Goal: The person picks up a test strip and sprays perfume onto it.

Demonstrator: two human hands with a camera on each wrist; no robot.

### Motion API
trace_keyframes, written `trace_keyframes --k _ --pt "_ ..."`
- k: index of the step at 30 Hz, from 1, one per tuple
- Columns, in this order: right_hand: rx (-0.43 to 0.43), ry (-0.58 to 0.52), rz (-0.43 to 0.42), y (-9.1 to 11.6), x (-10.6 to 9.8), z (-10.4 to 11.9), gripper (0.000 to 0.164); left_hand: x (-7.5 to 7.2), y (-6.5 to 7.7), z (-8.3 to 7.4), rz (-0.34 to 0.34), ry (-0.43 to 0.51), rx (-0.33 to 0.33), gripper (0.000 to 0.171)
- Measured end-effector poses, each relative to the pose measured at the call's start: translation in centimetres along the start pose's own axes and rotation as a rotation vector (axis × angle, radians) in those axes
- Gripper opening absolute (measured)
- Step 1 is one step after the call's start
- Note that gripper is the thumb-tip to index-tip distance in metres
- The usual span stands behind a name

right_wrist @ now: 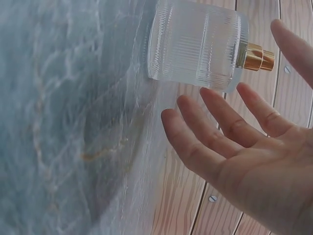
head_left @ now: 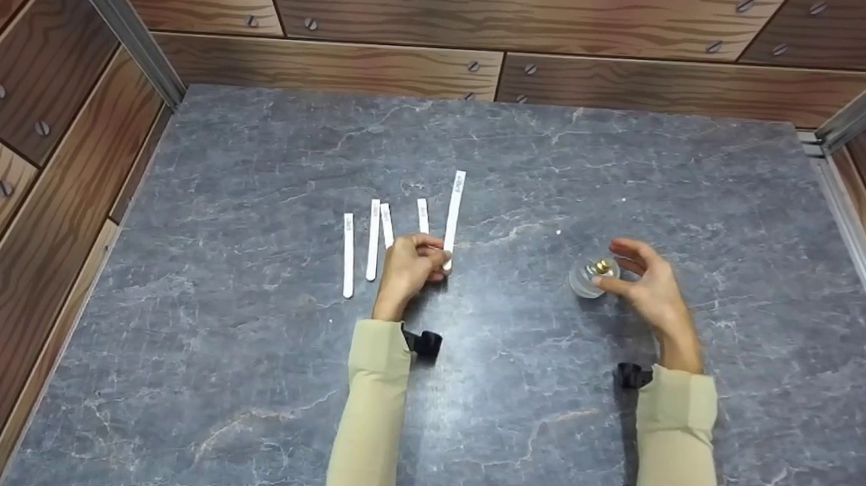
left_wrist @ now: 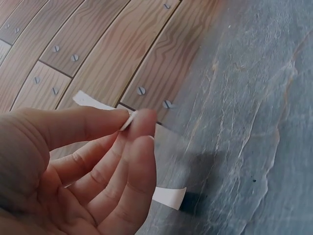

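Observation:
Between thumb and fingertips, my left hand pinches the lower end of a white paper test strip, which points away from me and has small writing at its far end. In the left wrist view the pinched strip shows between thumb and index finger. A clear ribbed glass perfume bottle with a gold spray nozzle stands upright on the table. Beside it, at its right, is my right hand with fingers spread and loosely bent, not wrapped round it.
More paper strips lie by the left hand: one strip at the far left, a second near it, and others partly hidden by the hand. The grey marbled table meets wood-patterned walls at the back and sides.

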State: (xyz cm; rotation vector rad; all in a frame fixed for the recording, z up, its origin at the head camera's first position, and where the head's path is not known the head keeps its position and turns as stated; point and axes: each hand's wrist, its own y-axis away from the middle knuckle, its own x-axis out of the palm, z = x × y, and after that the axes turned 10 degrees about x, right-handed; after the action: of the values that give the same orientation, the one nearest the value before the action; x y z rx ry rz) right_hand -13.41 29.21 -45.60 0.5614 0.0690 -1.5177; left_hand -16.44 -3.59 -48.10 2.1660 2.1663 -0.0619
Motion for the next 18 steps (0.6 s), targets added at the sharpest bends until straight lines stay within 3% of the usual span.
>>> trace_keyframes --k 3,9,18 --pt "-0.01 0.003 0.011 0.0 0.1 0.0 0.071 0.0 0.1 0.0 0.01 0.055 -0.014 0.014" --pt "-0.028 0.054 0.033 -0.1 0.5 0.1 0.075 -0.2 0.4 0.1 0.022 0.08 -0.014 0.014" --pt "-0.03 0.312 -0.028 -0.2 1.3 0.1 0.076 -0.2 0.8 0.1 0.041 0.088 -0.011 0.016"
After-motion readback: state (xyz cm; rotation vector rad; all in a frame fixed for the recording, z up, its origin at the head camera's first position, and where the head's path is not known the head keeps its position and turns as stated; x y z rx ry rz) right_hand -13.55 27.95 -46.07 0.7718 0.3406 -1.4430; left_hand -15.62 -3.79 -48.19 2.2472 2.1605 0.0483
